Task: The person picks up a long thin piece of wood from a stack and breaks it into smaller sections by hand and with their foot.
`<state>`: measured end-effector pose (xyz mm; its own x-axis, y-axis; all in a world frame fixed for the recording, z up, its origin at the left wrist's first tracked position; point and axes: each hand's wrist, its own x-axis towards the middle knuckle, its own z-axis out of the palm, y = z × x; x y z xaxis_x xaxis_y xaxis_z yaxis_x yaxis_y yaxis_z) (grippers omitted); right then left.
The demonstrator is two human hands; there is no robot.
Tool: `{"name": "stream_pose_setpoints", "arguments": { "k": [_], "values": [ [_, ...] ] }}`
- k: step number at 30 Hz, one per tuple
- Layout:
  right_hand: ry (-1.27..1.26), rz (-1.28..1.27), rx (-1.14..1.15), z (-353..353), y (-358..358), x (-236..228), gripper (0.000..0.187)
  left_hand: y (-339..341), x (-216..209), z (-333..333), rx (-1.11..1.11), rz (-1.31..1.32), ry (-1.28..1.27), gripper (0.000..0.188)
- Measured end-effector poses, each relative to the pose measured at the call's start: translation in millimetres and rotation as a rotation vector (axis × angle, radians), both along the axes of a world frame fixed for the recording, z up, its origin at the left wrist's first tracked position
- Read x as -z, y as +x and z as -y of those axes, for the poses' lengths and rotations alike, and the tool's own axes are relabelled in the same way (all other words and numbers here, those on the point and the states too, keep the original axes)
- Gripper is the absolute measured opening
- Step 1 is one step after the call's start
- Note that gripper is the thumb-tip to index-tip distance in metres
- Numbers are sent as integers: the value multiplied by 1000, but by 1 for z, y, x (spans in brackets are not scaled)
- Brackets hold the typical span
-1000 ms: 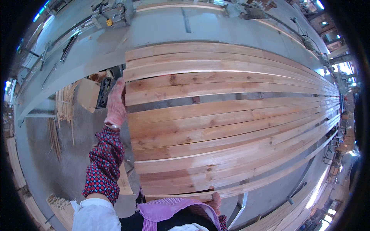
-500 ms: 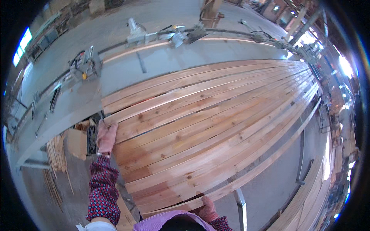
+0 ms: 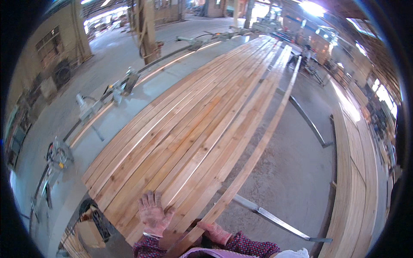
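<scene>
Long light-brown wooden planks (image 3: 172, 142) lie side by side and stretch away to the far end. My left hand (image 3: 154, 216), in a pinkish glove, rests flat on their near ends with its fingers spread. At the right edge, a narrow plank (image 3: 254, 157) lies apart from the others, with a widening gap beside it toward the middle. My right hand (image 3: 215, 233), also gloved, grips the near end of this narrow plank from its right side. Its fingers under the wood are partly hidden.
A metal rail with clamp-like fittings (image 3: 86, 107) runs along the left beyond a grey surface (image 3: 114, 129). Metal support bars (image 3: 275, 217) stick out on the right. More long planks (image 3: 348, 172) are stacked at far right. A cardboard box (image 3: 91, 234) stands lower left.
The view has swung toward the right along the planks. My left hand has left the far-left plank edge and now lies flat on the nearer boards. My right hand stays at the narrow plank.
</scene>
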<state>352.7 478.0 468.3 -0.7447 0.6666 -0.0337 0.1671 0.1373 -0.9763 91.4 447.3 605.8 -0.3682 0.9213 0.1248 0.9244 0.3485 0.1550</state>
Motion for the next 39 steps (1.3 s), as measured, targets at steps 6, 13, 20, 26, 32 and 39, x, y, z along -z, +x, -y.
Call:
{"name": "stream_pose_setpoints", "arguments": {
  "k": [6,13,20,26,32,39],
  "values": [
    [-62,-127,-8,-5,-3,44,43,8,0,0,-42,-87,113,63],
    [2,-69,117,-8,0,-2,33,7,3,2,-41,-30,175,62],
    [-706,-359,257,9,-27,-19,36,-8,17,16,-55,-108,245,66],
    [-942,-354,460,4,-28,-8,41,0,11,12,-7,52,214,63],
    [-936,-311,453,6,-28,-3,46,7,35,12,-45,-116,149,68],
    [-834,-159,447,29,-18,-9,47,11,31,10,-69,-59,29,70]
  ]
}}
